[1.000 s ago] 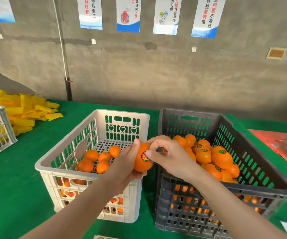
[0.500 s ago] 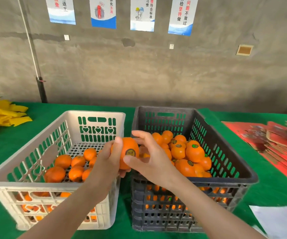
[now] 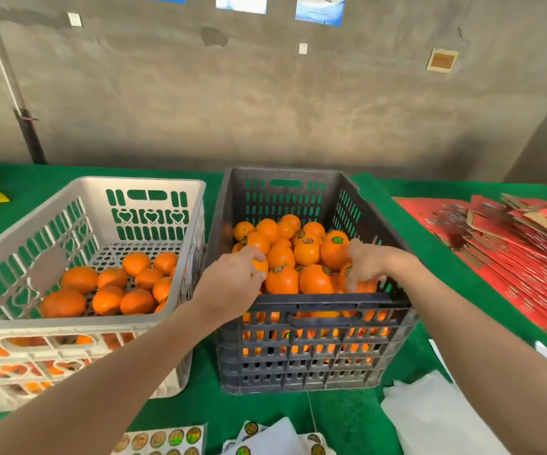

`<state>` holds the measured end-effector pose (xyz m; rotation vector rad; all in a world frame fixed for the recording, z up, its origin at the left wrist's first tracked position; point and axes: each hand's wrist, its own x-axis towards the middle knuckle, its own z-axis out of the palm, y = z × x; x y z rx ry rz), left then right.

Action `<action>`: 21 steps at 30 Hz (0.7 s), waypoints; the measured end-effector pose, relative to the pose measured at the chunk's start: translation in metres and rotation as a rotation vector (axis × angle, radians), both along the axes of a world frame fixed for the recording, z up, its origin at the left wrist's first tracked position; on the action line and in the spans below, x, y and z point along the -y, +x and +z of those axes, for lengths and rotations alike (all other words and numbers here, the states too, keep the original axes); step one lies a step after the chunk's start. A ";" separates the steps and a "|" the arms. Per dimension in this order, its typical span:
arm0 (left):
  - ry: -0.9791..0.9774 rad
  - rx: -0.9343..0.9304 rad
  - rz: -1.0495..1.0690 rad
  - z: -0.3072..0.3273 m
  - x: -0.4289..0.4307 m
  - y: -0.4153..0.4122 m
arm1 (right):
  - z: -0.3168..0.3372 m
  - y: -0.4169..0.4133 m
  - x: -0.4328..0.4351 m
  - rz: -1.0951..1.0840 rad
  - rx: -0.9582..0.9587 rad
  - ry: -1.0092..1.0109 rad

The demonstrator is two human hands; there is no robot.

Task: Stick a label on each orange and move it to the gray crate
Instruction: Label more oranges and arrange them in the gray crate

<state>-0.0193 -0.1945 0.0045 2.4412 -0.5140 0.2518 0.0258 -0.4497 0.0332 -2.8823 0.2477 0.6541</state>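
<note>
The left hand (image 3: 232, 282) curls its fingers round an orange (image 3: 261, 266), low inside the gray crate (image 3: 324, 302) and touching the pile of labelled oranges (image 3: 306, 252) just past its knuckles. It is probably best to seat the fruit in the gap beneath the palm and uncurl only once it rests, so nothing rolls. The right hand (image 3: 365, 262) droops its fingers onto a second orange (image 3: 362, 285); blur hides whether it grips. Label sheets (image 3: 160, 440) lie on the surface nearer the elbows.

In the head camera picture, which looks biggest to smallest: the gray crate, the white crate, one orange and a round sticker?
1. The gray crate and the white crate: about alike; the white one runs off the picture, so no ranking.
2. An orange in the white crate.
3. A round sticker: smallest, though nearest the camera.
</note>
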 end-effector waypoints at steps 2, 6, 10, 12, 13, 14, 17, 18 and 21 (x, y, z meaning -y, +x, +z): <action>0.002 0.010 0.012 0.000 0.000 -0.001 | -0.012 0.001 0.004 -0.021 -0.033 0.061; 0.015 0.010 0.045 0.001 0.001 -0.003 | -0.004 -0.006 0.000 0.087 0.077 -0.120; 0.008 0.065 0.064 -0.002 0.002 -0.007 | 0.017 -0.059 -0.041 0.198 0.932 0.225; -0.008 0.116 0.076 -0.003 0.001 -0.010 | 0.011 -0.100 -0.074 0.388 1.061 0.700; -0.019 0.142 0.078 -0.004 0.001 -0.012 | -0.001 -0.118 -0.090 0.519 0.898 0.805; -0.036 0.159 0.075 -0.004 0.001 -0.015 | -0.019 -0.132 -0.104 0.639 0.659 0.781; -0.141 0.226 0.058 -0.008 -0.001 -0.031 | -0.096 -0.139 -0.126 0.806 -0.020 0.299; -0.170 0.278 0.040 -0.012 -0.004 -0.041 | -0.119 -0.137 -0.128 0.766 -0.141 0.179; -0.131 0.472 -0.024 -0.036 -0.018 -0.073 | -0.160 -0.132 -0.128 0.670 -0.206 0.021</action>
